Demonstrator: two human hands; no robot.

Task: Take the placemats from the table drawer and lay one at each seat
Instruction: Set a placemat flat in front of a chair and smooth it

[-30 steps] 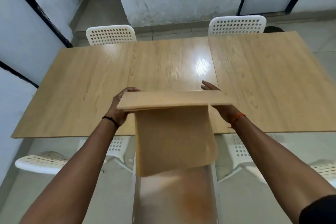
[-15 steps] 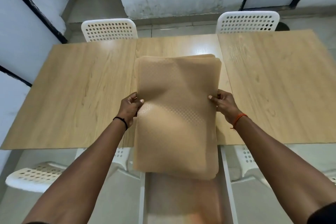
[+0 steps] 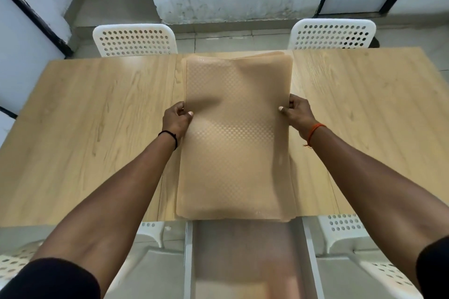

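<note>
A stack of tan placemats (image 3: 237, 143) with a fine checkered texture lies flat on the middle of the table (image 3: 92, 133), long side running from the near edge to the far edge. Its near end slightly overhangs the near edge above the open drawer (image 3: 245, 260). Edges of lower mats peek out at the far right corner.

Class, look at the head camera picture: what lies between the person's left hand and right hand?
In the head view, the stack of tan placemats spans the gap between the left hand and right hand; each hand grips one side edge, above the wooden table.
</note>
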